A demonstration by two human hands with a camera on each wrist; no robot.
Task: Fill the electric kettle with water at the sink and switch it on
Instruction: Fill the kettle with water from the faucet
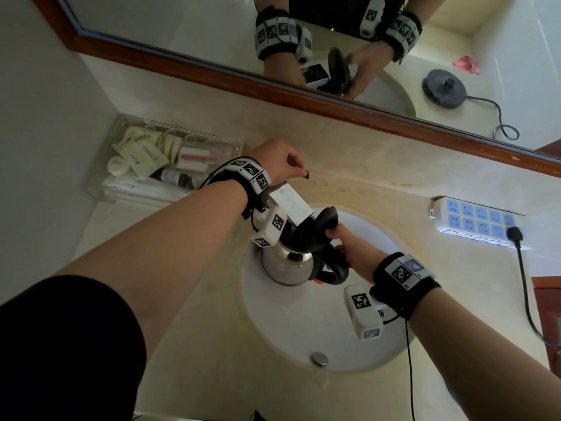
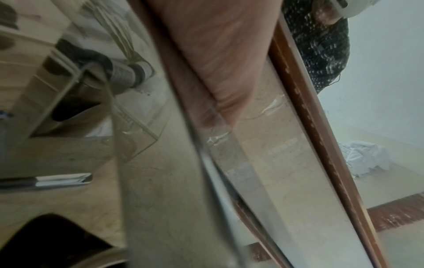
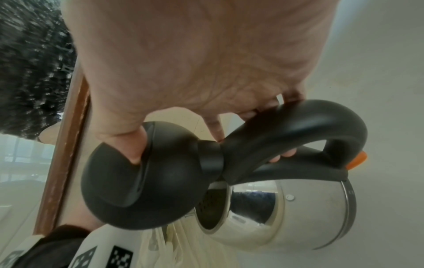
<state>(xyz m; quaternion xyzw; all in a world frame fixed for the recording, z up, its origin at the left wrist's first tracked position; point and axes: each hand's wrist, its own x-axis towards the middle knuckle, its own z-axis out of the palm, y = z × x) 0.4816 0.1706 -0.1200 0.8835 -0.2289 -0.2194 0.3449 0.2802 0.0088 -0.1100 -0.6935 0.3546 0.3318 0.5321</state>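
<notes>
A person's right hand [image 1: 358,256] grips the black curved handle of a stainless-steel electric kettle [image 1: 287,265] with a black hinged lid [image 1: 315,229], holding it over the round white sink basin [image 1: 303,329] at the centre of the head view. In the right wrist view the fingers [image 3: 282,154] curl round the handle while the thumb presses on the raised lid [image 3: 160,181], which stands open and shows the dark mouth of the steel body. A small orange switch tab [image 3: 358,160] juts out at the base of the handle, at the right of that view.

The left hand [image 1: 282,162] is just above the kettle in the head view, its fingers curled down over the flat chrome tap lever [image 1: 293,203]; the pictures do not show plainly whether it grips the lever or only rests on it. The left wrist view is blurred, and shows only the palm [image 2: 218,54] close against a long shiny metal edge.

At the left of the head view, a clear plastic tray [image 1: 100,189] of pale sachets and small bottles sits on the beige stone counter [image 1: 212,375]. At the right, a white power strip with blue sockets [image 1: 476,221] carries one black plug [image 1: 514,235]. The wood-framed mirror [image 1: 273,86] along the top reflects both hands and, at upper right, the kettle's round black base [image 1: 444,88] with its cord.
</notes>
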